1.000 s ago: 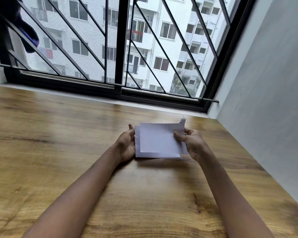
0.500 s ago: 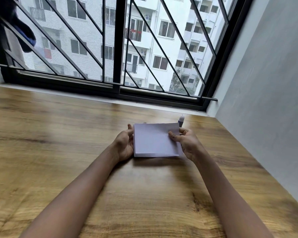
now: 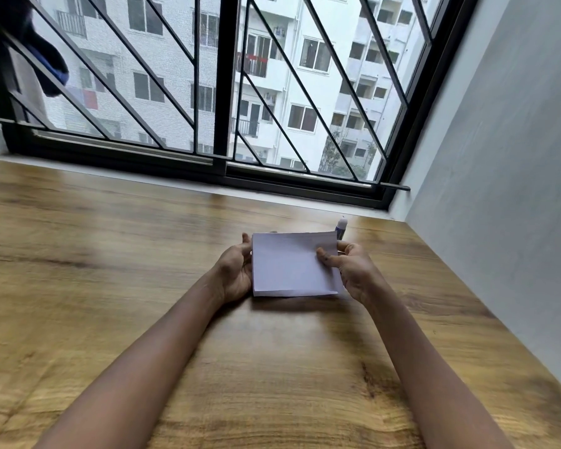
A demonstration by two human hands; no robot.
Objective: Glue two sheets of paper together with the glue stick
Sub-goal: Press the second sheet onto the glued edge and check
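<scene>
- Left hand [image 3: 237,270] grips the left edge of the paper [image 3: 292,265], fingers behind it.
- Right hand [image 3: 353,270] pinches the right edge, thumb on top.
- Paper held just above the table [image 3: 110,286], near edge low, shadow beneath; 2 edges show at the near right corner.
- Glue stick [image 3: 341,227] upright just behind the paper's far right corner.
- Window [image 3: 221,92] beyond, wall [image 3: 499,189] at right.

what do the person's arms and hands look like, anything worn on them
Both forearms are bare as far as the head view shows them: no sleeves in sight. The left hand and right hand wear no gloves, and no watch, bracelet or ring shows. No markings are visible; the image is slightly blurred.
</scene>
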